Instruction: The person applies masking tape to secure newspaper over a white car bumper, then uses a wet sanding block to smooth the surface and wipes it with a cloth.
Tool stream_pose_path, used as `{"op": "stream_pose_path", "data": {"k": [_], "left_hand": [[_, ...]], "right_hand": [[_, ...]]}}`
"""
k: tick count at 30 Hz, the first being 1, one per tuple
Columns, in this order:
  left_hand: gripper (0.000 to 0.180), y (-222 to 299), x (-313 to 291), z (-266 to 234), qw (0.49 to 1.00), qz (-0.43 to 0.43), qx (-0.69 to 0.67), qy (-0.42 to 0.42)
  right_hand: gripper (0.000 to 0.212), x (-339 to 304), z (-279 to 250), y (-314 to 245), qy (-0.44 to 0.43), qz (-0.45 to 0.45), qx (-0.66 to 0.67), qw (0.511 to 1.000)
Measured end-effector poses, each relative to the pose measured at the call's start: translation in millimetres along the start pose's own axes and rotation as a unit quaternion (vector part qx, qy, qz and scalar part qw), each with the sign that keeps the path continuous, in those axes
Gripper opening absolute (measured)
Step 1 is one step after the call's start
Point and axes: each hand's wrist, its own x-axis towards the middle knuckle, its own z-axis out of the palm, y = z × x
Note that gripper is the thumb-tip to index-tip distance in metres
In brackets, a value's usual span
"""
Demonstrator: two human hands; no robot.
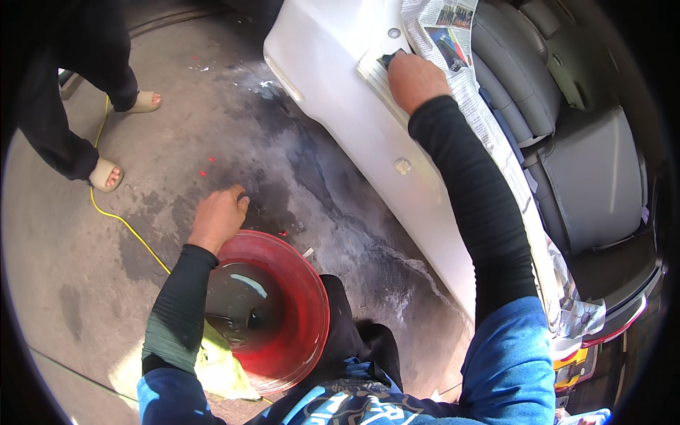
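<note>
Over at the upper right, my right hand (419, 79) is closed and pressed on a white car bumper (386, 142), by a recessed strip in its surface. A small dark pad (388, 59) shows at the fingertips, mostly hidden under the hand. My left hand (219, 218) hangs over the far rim of a red bucket (316, 312), thumb and forefinger slightly apart, with nothing visible in it. Murky water (241, 294) lies in the bucket, and a dark object (255, 317) shows in it.
Newspaper (482, 117) masks the car edge beside my right arm; grey seats (595, 177) lie beyond. Someone in dark trousers and sandals (106, 174) stands at the upper left. A yellow cord (131, 228) crosses the stained floor. Pale yellow material (225, 368) lies against the bucket.
</note>
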Motion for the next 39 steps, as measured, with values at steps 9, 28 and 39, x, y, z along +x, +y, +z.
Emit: {"op": "stream_pose_path", "data": {"k": [9, 28, 39], "left_hand": [[0.033, 2.3, 0.2, -2.6, 1.000, -0.006, -0.007, -0.005], [0.034, -4.9, 1.1, -1.9, 1.000, 0.005, -0.030, 0.002], [0.034, -6.3, 7.4, 4.6, 1.000, 0.008, -0.023, -0.016]], "right_hand": [[0.026, 23.6, 15.0, -1.8, 0.059, -0.017, 0.004, 0.998], [0.026, 2.3, -1.6, 2.7, 0.019, -0.020, -0.029, 0.999], [0.026, 16.6, -84.4, 57.1, 0.033, -0.110, 0.044, 0.992]]}}
